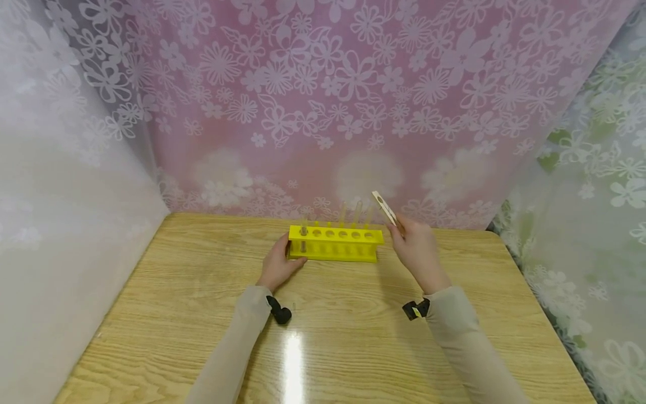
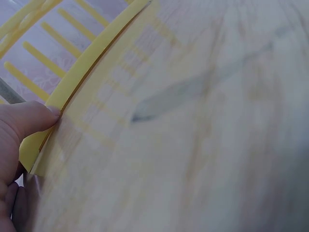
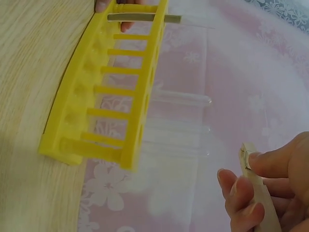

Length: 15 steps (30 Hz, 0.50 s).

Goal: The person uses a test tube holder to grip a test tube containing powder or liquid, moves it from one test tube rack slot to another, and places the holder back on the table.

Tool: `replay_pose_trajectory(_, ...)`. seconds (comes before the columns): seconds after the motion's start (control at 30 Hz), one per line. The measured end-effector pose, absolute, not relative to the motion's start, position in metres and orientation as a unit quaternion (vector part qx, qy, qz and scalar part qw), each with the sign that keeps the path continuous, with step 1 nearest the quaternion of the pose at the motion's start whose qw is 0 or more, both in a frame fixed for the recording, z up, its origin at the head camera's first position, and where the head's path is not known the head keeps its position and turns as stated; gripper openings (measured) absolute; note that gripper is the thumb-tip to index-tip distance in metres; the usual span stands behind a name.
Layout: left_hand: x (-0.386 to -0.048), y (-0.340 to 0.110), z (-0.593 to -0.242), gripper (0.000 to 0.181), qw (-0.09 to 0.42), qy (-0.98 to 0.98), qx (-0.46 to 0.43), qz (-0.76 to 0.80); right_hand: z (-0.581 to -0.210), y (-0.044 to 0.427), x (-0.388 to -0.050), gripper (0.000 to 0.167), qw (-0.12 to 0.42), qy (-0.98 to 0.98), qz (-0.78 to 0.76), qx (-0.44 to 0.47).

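Note:
A yellow test tube rack (image 1: 335, 257) stands on the table, with a row of holes along its top. My left hand (image 1: 279, 265) grips its left end, the thumb (image 2: 41, 118) lying on the base edge in the left wrist view. In the leftmost hole is a test tube (image 1: 304, 230) with grey-green contents (image 3: 145, 18). Several clear test tubes (image 3: 186, 98) stand on the rack's rear pegs, towards the right. To the right of the rack, my right hand (image 1: 419, 247) holds a pale wooden test tube holder (image 1: 384, 208), its tip raised and apart from the tubes.
The wood-grain table (image 1: 333, 303) ends at a pink flowered curtain (image 1: 323, 140) close behind the rack. A white curtain (image 1: 75, 224) hangs on the left, a green-patterned one (image 1: 595, 213) on the right. Black wrist straps (image 1: 280, 311) sit on both sleeves.

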State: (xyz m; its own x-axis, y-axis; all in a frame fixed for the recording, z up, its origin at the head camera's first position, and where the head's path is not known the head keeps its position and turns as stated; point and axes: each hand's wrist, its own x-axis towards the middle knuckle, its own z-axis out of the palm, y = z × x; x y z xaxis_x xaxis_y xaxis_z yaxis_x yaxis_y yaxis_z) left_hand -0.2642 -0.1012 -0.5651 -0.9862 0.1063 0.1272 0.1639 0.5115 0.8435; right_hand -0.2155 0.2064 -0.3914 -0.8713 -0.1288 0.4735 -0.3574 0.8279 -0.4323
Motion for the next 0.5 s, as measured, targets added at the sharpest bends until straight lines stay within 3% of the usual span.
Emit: replay_pose_trajectory(0.5, -0.263, -0.101, -0.561, 0.084, 0.030, -0.874, -0.079, -0.479, -0.409, 0.229, -0.206, 0.028, 0.225, -0.933, 0.264, 0.092)
